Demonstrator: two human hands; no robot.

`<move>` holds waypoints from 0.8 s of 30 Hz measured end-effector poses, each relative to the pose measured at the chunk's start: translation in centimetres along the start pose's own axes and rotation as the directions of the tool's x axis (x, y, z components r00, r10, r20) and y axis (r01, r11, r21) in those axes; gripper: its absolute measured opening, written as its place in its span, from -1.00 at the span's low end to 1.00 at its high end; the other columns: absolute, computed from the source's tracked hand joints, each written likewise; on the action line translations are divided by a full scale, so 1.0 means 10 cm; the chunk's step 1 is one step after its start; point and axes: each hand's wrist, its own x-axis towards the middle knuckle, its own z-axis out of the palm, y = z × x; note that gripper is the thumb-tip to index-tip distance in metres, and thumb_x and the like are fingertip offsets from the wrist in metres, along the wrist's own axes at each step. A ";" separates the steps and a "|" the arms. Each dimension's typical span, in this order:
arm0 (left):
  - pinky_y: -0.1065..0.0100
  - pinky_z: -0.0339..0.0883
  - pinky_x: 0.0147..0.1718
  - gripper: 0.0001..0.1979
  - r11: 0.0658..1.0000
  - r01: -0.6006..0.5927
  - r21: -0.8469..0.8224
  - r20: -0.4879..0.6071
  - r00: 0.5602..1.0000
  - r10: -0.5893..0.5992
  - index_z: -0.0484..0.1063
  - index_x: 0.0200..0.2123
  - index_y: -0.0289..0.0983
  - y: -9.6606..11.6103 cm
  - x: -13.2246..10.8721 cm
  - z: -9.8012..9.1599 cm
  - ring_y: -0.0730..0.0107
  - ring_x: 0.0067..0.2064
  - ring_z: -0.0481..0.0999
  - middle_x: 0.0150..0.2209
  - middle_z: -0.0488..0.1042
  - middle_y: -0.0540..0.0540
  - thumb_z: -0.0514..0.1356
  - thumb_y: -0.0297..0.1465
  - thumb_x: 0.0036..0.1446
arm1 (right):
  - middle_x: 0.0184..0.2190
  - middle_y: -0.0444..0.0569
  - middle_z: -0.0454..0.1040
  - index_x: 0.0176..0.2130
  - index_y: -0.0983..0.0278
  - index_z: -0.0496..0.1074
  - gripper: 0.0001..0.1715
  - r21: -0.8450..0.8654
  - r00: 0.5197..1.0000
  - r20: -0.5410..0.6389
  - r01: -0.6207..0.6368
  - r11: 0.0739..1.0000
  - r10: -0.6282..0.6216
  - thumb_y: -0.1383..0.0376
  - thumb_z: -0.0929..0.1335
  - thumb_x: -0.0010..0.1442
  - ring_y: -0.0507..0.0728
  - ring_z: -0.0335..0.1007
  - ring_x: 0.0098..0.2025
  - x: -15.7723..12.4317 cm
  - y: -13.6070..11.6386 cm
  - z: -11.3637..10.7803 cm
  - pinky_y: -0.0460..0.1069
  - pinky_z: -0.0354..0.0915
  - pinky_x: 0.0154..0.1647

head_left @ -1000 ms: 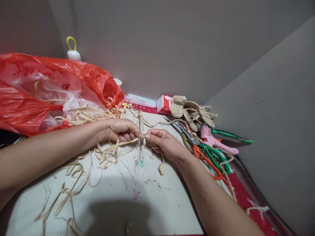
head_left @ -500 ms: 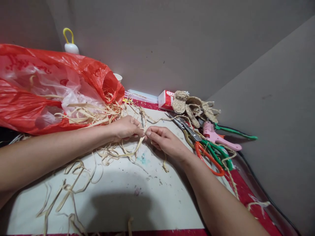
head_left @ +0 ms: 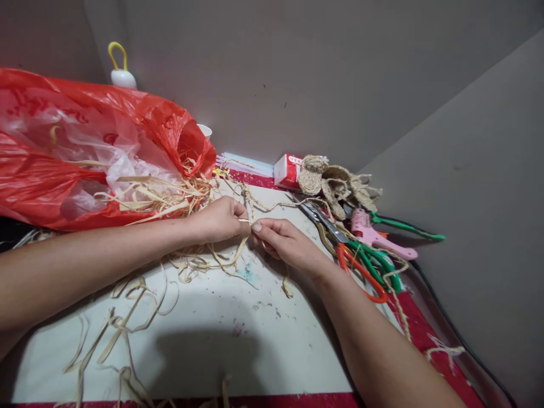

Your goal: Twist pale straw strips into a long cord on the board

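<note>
My left hand (head_left: pixel 219 220) and my right hand (head_left: pixel 284 242) meet fingertip to fingertip over a white work surface (head_left: pixel 221 334). Both pinch pale straw strips where a braided straw cord (head_left: pixel 249 199) ends; the braid runs away from the hands toward the back wall. Loose strips hang from the pinch and curl under my left hand. More loose straw strips (head_left: pixel 127 317) trail along my left forearm toward the near edge.
A red plastic bag (head_left: pixel 85 147) spilling straw lies at the back left. At the right lie scissors with orange handles (head_left: pixel 361 272), green-handled scissors (head_left: pixel 378 263), a pink glue gun (head_left: pixel 374 235), woven straw pieces (head_left: pixel 335 184) and a red-and-white box (head_left: pixel 287 170). Grey walls close in behind and to the right.
Both hands shifted slightly toward the back wall, still pinching the straw. The hanging strips swung under the left hand. The camera view tilted a little.
</note>
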 end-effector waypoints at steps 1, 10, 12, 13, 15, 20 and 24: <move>0.47 -0.11 -0.65 -0.83 1.000 -0.017 0.010 0.003 1.000 0.017 0.25 -0.62 -0.29 -0.01 0.00 0.00 0.61 -0.64 0.10 -0.69 0.18 0.09 0.18 -0.39 -0.10 | -0.70 -0.26 0.07 -0.51 0.29 0.33 -0.57 0.002 1.000 -0.003 0.001 1.000 -0.001 0.00 0.28 0.14 -0.08 -0.14 -0.67 0.00 0.00 0.01 -0.12 -0.16 -0.68; 0.45 -0.04 -0.59 -0.83 0.972 -0.116 0.202 0.025 0.993 0.113 0.26 -0.57 -0.28 0.05 -0.03 0.04 0.55 -0.58 0.14 -0.66 0.17 0.08 0.06 -0.40 0.04 | -0.78 -0.27 0.04 -0.65 0.26 0.19 -0.62 0.050 0.985 -0.169 -0.034 0.998 0.042 0.19 0.27 0.12 -0.09 -0.17 -0.73 0.02 0.02 0.10 -0.12 -0.19 -0.71; 0.46 -0.01 -0.55 -0.79 0.948 -0.168 0.270 0.040 0.986 0.163 0.22 -0.60 -0.29 0.07 -0.03 0.04 0.54 -0.56 0.16 -0.64 0.16 0.07 -0.01 -0.46 0.07 | -0.79 -0.27 0.02 -0.65 0.25 0.18 -0.62 0.077 0.979 -0.194 -0.054 0.996 0.068 0.19 0.27 0.11 -0.09 -0.19 -0.74 0.02 0.03 0.13 -0.11 -0.22 -0.73; 0.46 0.00 -0.54 -0.78 0.929 -0.195 0.314 0.049 0.981 0.189 0.21 -0.60 -0.29 0.07 -0.03 0.04 0.53 -0.54 0.17 -0.63 0.16 0.06 -0.03 -0.48 0.07 | -0.79 -0.27 0.02 -0.66 0.25 0.18 -0.62 0.089 0.976 -0.203 -0.057 0.994 0.074 0.18 0.27 0.11 -0.09 -0.19 -0.74 0.02 0.03 0.14 -0.11 -0.23 -0.73; 0.45 0.02 -0.51 -0.78 0.871 -0.235 0.431 0.067 0.971 0.229 0.25 -0.57 -0.29 0.07 -0.03 0.03 0.50 -0.53 0.18 -0.62 0.19 0.04 -0.06 -0.48 0.09 | -0.79 -0.27 0.02 -0.66 0.25 0.18 -0.61 0.099 0.974 -0.218 -0.044 0.994 0.065 0.17 0.29 0.10 -0.09 -0.19 -0.73 0.02 0.03 0.16 -0.11 -0.23 -0.73; 0.39 0.03 -0.49 -0.71 0.691 -0.246 0.680 0.106 0.965 0.239 0.37 -0.37 -0.32 0.05 -0.07 0.04 0.39 -0.50 0.27 -0.52 0.36 -0.09 -0.09 -0.34 0.17 | -0.79 -0.27 0.03 -0.66 0.27 0.24 -0.66 0.102 0.965 -0.253 -0.043 0.994 0.068 0.21 0.30 0.06 -0.10 -0.19 -0.73 0.03 0.04 0.20 -0.12 -0.23 -0.73; 0.36 0.10 -0.48 -0.67 0.612 -0.223 0.759 0.111 0.970 0.216 0.39 -0.32 -0.33 0.07 -0.12 0.09 0.28 -0.44 0.39 -0.46 0.43 -0.17 -0.11 -0.32 0.19 | -0.82 -0.29 0.02 -0.67 0.27 0.24 -0.69 0.248 0.948 -0.283 -0.074 0.966 0.146 0.25 0.31 0.02 -0.11 -0.21 -0.76 0.04 0.02 0.24 -0.13 -0.27 -0.76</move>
